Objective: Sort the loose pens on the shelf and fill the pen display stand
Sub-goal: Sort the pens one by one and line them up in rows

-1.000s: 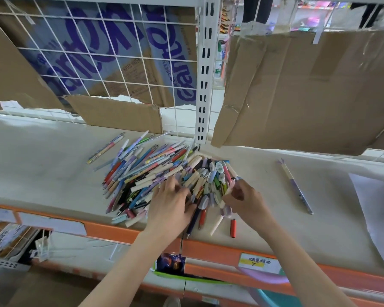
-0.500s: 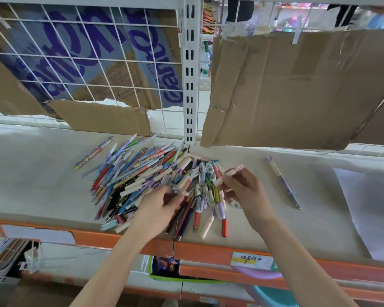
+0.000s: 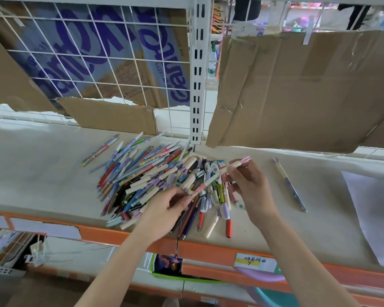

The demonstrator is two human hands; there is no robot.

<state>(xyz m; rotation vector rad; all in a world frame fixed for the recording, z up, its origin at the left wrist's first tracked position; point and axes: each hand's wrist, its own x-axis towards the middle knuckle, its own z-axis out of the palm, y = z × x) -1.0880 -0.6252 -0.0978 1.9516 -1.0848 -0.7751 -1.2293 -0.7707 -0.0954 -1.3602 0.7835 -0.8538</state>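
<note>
Head view, the only one: sorting looks barely begun. Big mixed pen pile [image 3: 155, 185] sits mid-frame on the shelf [image 3: 42, 173], spreading from centre-left twd the orange front edge [image 3: 208, 251]; dozens of pens, colours and types jumbled, no clear groups yet. One picked pen [image 3: 220, 173], pale barrel w/ pink tips, is raised over the pile's right side, slanting from lower left to upper right. Right hand [image 3: 251, 185] pinches its upper part near the tip w/ curled fingers; left hand [image 3: 166, 207] grips the lower end, fingers bent around it, wrist over the pile's front edge. So both hands are grasping that same pen, neither free. Off to the right, well apart from the pile, a single purple pen [image 3: 290, 187] lies alone, poss. the start of a sorted group, can't be sure. A few strays, e.g. a striped pen [image 3: 100, 150], lie upper left of the pile. No pen display stand visible anywhere in frame, so filling it looks not yet started, as far as can be seen. Cardboard sheets [image 3: 297, 89] hang at back, wire grid [image 3: 93, 63] upper left. Left to do, judging by this: nearly the whole pile to sort, then the stand to load.
</note>
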